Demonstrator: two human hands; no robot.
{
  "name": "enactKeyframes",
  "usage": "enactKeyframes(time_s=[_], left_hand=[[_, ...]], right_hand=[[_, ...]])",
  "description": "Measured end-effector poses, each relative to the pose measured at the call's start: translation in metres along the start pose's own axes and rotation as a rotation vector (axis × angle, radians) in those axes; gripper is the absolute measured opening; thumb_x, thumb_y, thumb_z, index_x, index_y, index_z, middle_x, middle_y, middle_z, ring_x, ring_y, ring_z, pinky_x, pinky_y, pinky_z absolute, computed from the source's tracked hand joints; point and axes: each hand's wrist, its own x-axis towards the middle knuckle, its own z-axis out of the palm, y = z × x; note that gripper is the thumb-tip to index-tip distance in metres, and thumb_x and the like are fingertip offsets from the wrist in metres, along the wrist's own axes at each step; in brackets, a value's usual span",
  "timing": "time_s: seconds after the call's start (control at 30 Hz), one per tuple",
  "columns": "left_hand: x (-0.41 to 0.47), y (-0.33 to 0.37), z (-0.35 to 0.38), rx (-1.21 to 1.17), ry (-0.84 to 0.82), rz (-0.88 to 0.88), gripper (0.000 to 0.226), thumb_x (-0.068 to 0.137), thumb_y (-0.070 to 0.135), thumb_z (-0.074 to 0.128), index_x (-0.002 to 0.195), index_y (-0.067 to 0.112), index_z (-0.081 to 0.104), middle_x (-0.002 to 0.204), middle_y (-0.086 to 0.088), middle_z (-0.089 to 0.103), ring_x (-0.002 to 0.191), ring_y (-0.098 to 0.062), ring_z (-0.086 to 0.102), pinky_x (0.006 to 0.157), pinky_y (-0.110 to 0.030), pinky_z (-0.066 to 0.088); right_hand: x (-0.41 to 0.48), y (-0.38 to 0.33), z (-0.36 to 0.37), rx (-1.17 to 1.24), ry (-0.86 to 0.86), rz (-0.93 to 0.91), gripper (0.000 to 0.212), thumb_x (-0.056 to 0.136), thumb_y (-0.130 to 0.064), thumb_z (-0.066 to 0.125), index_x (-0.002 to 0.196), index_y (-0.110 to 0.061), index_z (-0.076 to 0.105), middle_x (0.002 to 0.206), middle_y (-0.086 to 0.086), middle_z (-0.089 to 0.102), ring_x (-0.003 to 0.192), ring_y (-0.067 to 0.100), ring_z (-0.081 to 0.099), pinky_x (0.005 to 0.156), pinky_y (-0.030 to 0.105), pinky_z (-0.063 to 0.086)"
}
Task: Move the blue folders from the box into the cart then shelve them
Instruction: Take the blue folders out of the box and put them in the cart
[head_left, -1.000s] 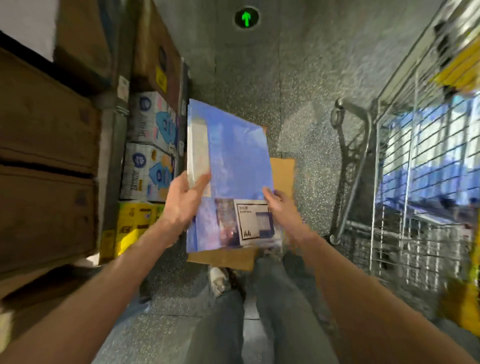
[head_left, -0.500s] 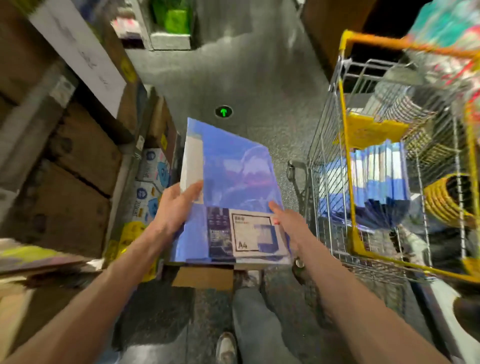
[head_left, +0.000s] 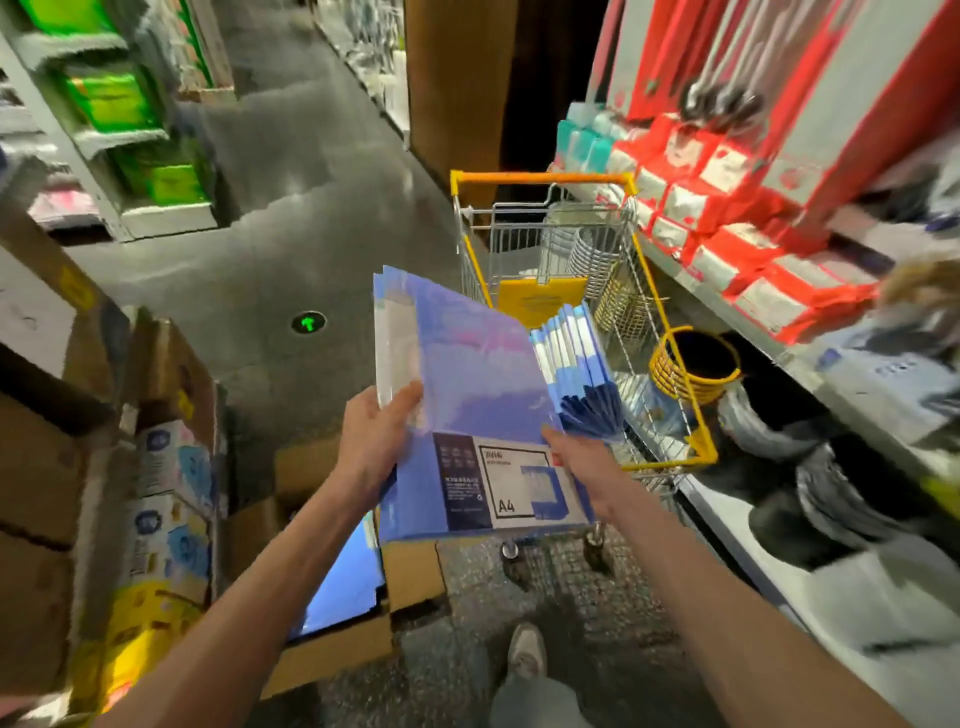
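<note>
Wrapped stack of blue folders (head_left: 467, 395) is held in the air between box and cart, the left hand (head_left: 371, 441) gripping its left edge with the thumb on top and the right hand (head_left: 582, 462) gripping the corner by the A4 label. Partway through, I judge: fanned folders (head_left: 576, 358) stand in the cart (head_left: 540, 177), more blue shows in the open box (head_left: 332, 649) below, shelving not begun. Yellow basket (head_left: 675, 374) crowds the cart, and a shelf of red packs (head_left: 727, 249) sits close on the right.
</note>
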Motion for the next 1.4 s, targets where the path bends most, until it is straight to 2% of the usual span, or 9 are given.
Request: enactKeyframes(time_s=[0.2, 0.3, 0.4, 0.5, 0.6, 0.8, 0.93, 1.2, 1.4], left_hand=[[0.031, -0.004, 0.093, 0.041, -0.036, 0.005, 0.02, 0.095, 0.022, 0.066, 0.103, 0.005, 0.073, 0.096, -0.011, 0.077, 0.079, -0.021, 0.072, 0.072, -0.04, 0.058], [0.065, -0.017, 0.152, 0.115, -0.027, 0.006, 0.032, 0.082, 0.036, 0.069, 0.095, 0.008, 0.073, 0.09, -0.01, 0.076, 0.081, -0.027, 0.072, 0.078, -0.051, 0.058], [0.095, -0.02, 0.216, 0.245, 0.014, 0.042, 0.02, 0.089, 0.027, 0.067, 0.076, 0.012, 0.066, 0.077, -0.007, 0.067, 0.073, -0.024, 0.063, 0.065, -0.043, 0.052], [0.123, -0.027, 0.276, 0.371, 0.074, 0.031, 0.022, 0.097, 0.02, 0.063, 0.096, -0.001, 0.068, 0.092, -0.013, 0.065, 0.087, -0.024, 0.062, 0.063, -0.03, 0.039], [0.143, -0.035, 0.31, 0.35, 0.068, 0.013, 0.023, 0.096, 0.019, 0.061, 0.103, -0.002, 0.069, 0.094, -0.014, 0.069, 0.093, -0.032, 0.069, 0.066, -0.033, 0.044], [0.18, -0.039, 0.356, 0.466, 0.046, 0.047, 0.025, 0.098, 0.025, 0.057, 0.105, 0.004, 0.069, 0.096, -0.011, 0.07, 0.087, -0.028, 0.065, 0.071, -0.032, 0.047], [0.218, -0.047, 0.383, 0.554, 0.04, 0.039, 0.019, 0.098, 0.019, 0.055, 0.091, 0.004, 0.064, 0.084, -0.011, 0.065, 0.078, -0.027, 0.059, 0.059, -0.032, 0.037], [0.328, -0.094, 0.436, 0.565, -0.077, -0.06, 0.033, 0.091, 0.035, 0.053, 0.097, 0.004, 0.061, 0.097, -0.02, 0.07, 0.091, -0.037, 0.067, 0.075, -0.044, 0.053], [0.406, -0.134, 0.471, 0.745, -0.206, -0.103, 0.053, 0.104, 0.034, 0.048, 0.13, -0.012, 0.05, 0.118, -0.03, 0.064, 0.111, -0.045, 0.061, 0.092, -0.046, 0.048]], right_hand=[[0.024, 0.001, -0.081, -0.073, 0.145, -0.037, 0.036, 0.09, -0.04, 0.07, 0.094, -0.005, 0.075, 0.098, 0.016, 0.075, 0.093, 0.033, 0.072, 0.087, 0.052, 0.058], [0.052, 0.0, -0.13, -0.094, 0.176, -0.045, 0.035, 0.09, -0.037, 0.069, 0.069, -0.01, 0.073, 0.075, 0.01, 0.074, 0.074, 0.027, 0.07, 0.073, 0.039, 0.06], [0.08, -0.003, -0.18, -0.202, 0.216, -0.047, 0.036, 0.092, -0.03, 0.062, 0.059, -0.014, 0.061, 0.062, 0.004, 0.058, 0.064, 0.02, 0.052, 0.061, 0.028, 0.04], [0.119, -0.004, -0.231, -0.134, 0.254, -0.048, 0.027, 0.094, -0.031, 0.055, 0.073, -0.014, 0.059, 0.071, 0.01, 0.055, 0.065, 0.021, 0.049, 0.059, 0.038, 0.042], [0.144, -0.015, -0.259, -0.004, 0.222, 0.024, 0.016, 0.1, -0.022, 0.052, 0.09, -0.011, 0.057, 0.078, 0.009, 0.06, 0.052, 0.014, 0.05, 0.043, 0.022, 0.037], [0.189, -0.032, -0.275, -0.041, 0.147, 0.029, 0.024, 0.102, -0.026, 0.05, 0.115, -0.008, 0.06, 0.097, 0.007, 0.071, 0.07, 0.017, 0.064, 0.057, 0.026, 0.048], [0.213, -0.042, -0.27, -0.042, 0.118, 0.017, 0.024, 0.103, -0.025, 0.049, 0.117, -0.009, 0.061, 0.096, 0.003, 0.07, 0.073, 0.016, 0.065, 0.057, 0.023, 0.048], [0.25, -0.048, -0.277, 0.077, 0.197, 0.123, 0.018, 0.102, -0.023, 0.052, 0.112, -0.011, 0.061, 0.089, 0.004, 0.073, 0.061, 0.012, 0.064, 0.048, 0.016, 0.045], [0.292, -0.062, -0.257, 0.192, 0.302, 0.274, 0.012, 0.103, -0.019, 0.051, 0.107, -0.011, 0.059, 0.082, 0.005, 0.071, 0.049, 0.01, 0.061, 0.04, 0.014, 0.039]])
